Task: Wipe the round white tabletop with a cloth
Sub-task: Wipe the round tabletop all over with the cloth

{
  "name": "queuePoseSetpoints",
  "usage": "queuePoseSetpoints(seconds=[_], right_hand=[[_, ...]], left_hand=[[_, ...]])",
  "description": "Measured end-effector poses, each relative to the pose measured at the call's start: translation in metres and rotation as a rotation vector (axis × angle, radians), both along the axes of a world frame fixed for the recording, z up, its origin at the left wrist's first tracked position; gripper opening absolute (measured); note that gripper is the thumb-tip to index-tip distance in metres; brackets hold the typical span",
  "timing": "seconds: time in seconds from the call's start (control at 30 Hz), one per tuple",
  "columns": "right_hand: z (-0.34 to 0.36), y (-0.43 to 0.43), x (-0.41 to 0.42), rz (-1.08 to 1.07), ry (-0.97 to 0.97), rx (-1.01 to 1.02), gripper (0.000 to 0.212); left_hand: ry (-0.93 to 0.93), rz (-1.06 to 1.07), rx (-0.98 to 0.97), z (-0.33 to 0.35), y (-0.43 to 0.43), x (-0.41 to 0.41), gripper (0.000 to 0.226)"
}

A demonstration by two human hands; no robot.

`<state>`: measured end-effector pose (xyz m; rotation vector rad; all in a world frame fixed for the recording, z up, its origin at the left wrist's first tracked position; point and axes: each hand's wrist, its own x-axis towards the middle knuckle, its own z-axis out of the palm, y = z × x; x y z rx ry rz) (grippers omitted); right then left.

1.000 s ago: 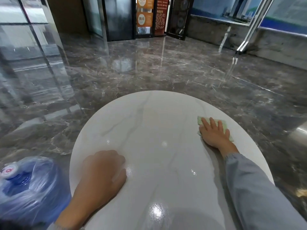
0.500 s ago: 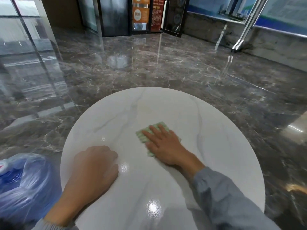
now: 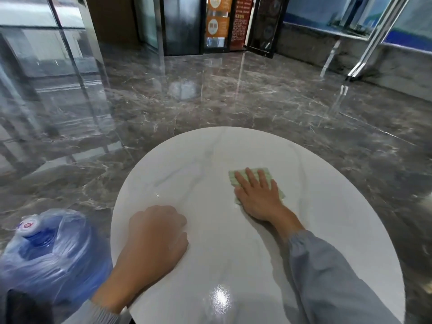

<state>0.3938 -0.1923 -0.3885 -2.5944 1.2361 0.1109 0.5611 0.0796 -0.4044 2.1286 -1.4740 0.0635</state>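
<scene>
The round white tabletop [image 3: 210,157] has faint grey veins and fills the lower middle of the head view. A pale green cloth [image 3: 232,180] lies on it right of centre. My right hand [image 3: 259,197] presses flat on the cloth with fingers spread, covering most of it; only the cloth's far and side edges show. My left hand [image 3: 156,235] rests on the near left part of the tabletop, fingers curled into a loose fist, holding nothing. Both arms wear grey sleeves.
A large blue water jug [image 3: 46,249] wrapped in clear plastic stands on the floor against the table's left edge. Glossy dark marble floor [image 3: 233,99] surrounds the table. Glass panels [image 3: 46,54] stand at left, dark doors at the back.
My right hand slid the cloth from the right edge to the tabletop's middle, then back a little to the right. My left hand stayed in place.
</scene>
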Motion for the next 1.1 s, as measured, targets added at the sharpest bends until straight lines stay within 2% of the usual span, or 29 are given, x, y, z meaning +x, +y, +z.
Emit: queuePoseSetpoints(seconds=[0.13, 0.27, 0.37, 0.57, 0.7, 0.8, 1.0, 1.1], right_hand=[[-0.001, 0.078, 0.061, 0.325, 0.002, -0.025, 0.056], [0.002, 0.085, 0.054, 0.381, -0.052, 0.001, 0.055], [0.003, 0.052, 0.03, 0.284, -0.036, 0.002, 0.055], [0.004, -0.057, -0.037, -0.164, 0.028, 0.009, 0.057], [0.008, -0.078, -0.005, -0.241, 0.092, 0.091, 0.059], [0.012, -0.053, 0.049, -0.088, 0.089, 0.081, 0.059], [0.006, 0.047, 0.154, 0.427, 0.037, 0.058, 0.058], [0.006, 0.037, 0.156, 0.443, -0.027, 0.065, 0.057]], left_hand=[[0.01, 0.003, -0.019, -0.002, 0.001, 0.001, 0.025], [0.012, 0.005, -0.015, 0.0, 0.002, 0.001, 0.025], [0.03, 0.004, -0.039, 0.0, 0.002, 0.001, 0.022], [0.057, 0.008, -0.055, -0.001, 0.001, 0.002, 0.021], [0.051, 0.015, -0.048, -0.001, -0.001, 0.001, 0.021], [0.054, 0.017, -0.062, -0.001, 0.0, 0.001, 0.021], [0.043, 0.008, -0.029, -0.001, 0.0, 0.001, 0.021], [0.046, 0.01, -0.034, -0.001, 0.0, 0.003, 0.021]])
